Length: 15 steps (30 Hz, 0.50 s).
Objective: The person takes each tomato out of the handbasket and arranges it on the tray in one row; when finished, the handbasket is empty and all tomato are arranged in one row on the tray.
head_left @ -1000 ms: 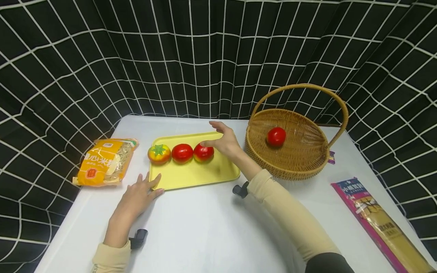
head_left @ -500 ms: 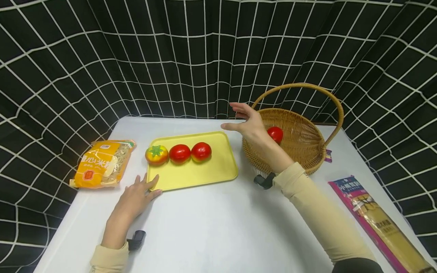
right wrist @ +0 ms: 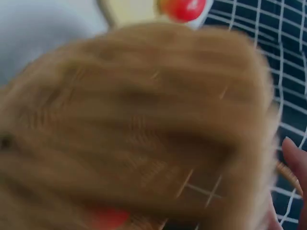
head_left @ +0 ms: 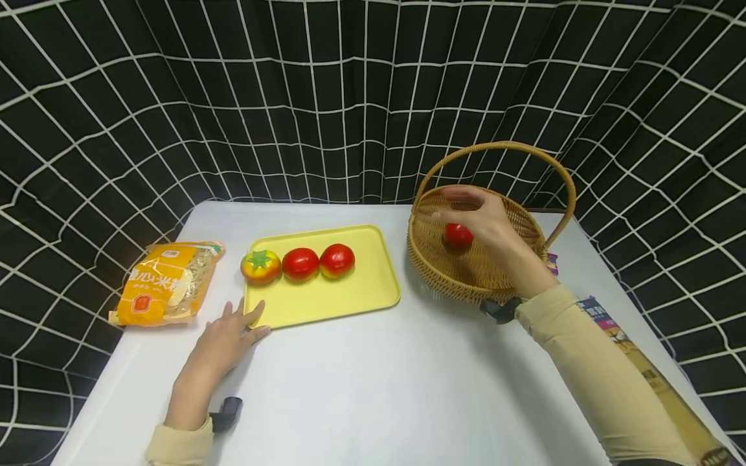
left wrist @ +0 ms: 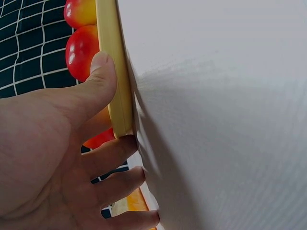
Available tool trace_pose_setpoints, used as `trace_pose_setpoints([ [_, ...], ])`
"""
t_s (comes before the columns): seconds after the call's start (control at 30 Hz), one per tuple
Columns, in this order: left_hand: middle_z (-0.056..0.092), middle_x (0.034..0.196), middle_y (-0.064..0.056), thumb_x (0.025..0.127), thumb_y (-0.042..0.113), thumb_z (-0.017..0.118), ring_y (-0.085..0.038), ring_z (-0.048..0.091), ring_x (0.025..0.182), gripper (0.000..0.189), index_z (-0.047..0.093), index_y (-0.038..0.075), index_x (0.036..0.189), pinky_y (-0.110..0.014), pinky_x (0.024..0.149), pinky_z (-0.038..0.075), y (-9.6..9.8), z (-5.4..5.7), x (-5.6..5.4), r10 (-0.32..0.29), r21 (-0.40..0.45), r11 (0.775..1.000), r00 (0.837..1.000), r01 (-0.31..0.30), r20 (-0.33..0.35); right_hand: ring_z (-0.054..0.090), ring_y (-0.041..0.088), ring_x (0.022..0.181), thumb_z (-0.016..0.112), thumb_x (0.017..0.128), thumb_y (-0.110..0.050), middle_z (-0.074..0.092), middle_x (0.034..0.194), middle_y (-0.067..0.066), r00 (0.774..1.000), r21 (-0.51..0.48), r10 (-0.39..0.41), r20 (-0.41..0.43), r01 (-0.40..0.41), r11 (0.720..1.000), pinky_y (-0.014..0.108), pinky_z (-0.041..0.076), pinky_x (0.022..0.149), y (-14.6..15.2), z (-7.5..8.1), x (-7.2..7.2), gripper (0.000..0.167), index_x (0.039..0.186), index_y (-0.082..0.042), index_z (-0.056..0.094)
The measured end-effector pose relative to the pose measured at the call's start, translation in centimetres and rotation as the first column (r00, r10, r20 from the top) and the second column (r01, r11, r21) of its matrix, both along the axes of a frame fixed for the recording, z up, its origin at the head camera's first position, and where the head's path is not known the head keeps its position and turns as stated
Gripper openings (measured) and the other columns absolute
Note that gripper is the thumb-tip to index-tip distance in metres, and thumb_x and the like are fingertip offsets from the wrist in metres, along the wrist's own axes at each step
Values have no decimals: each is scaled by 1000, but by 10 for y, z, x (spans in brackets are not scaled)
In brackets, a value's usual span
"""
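Observation:
My left hand (head_left: 218,343) rests at the near left corner of a yellow tray (head_left: 326,304). Its fingers are spread, the thumb lying along the rim and the other fingertips down by the table in the left wrist view. On the tray sits a row of three tomatoes: one with a green top (head_left: 260,267), a red one (head_left: 300,264), and another red one (head_left: 337,260). My right hand (head_left: 489,220) hovers over the wicker basket (head_left: 437,285), thumb and fingers apart, nothing between them. Inside the basket lies one red tomato (head_left: 457,237), partly covered by the hand.
An orange noodle bag (head_left: 166,285) lies left of the tray. Along the right side, a long noodle packet (head_left: 647,369) is partly hidden by the right sleeve. A small purple wrapper (head_left: 552,264) shows behind the basket, whose tall handle (head_left: 507,145) arches upward. A black gridded curtain (head_left: 350,97) encloses the table.
My right hand has moved right, from beside the rightmost tomato on the tray to above the basket, carrying nothing. The left hand stays at the tray corner. The head view shifts slightly.

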<state>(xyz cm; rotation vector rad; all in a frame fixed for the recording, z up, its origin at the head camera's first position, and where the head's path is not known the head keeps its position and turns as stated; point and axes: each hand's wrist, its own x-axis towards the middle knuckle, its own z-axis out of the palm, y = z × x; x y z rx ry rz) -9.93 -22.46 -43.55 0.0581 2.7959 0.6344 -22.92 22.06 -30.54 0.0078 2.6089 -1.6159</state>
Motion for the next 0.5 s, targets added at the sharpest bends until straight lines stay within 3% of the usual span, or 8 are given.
trace_pose_setpoints([
  [0.23, 27, 167, -34, 105, 46, 62, -62, 18, 155, 69, 42, 13, 162, -83, 118, 16, -1, 0, 0, 8, -1, 1000, 1000, -8, 21, 47, 34, 148, 85, 92, -30, 52, 160, 15, 998, 50, -39, 46, 36, 998, 54, 37, 128, 24, -7, -9, 73, 154, -8, 53],
  [0.5, 25, 168, -34, 105, 48, 61, -63, 16, 155, 70, 42, 13, 163, -83, 118, 15, -1, -1, 0, 12, 14, 1000, 1000, -12, 27, 46, 42, 150, 82, 94, -21, 49, 161, 24, 996, 122, -45, 76, 36, 992, 58, 39, 125, 42, -35, -19, 73, 157, -4, 48],
])
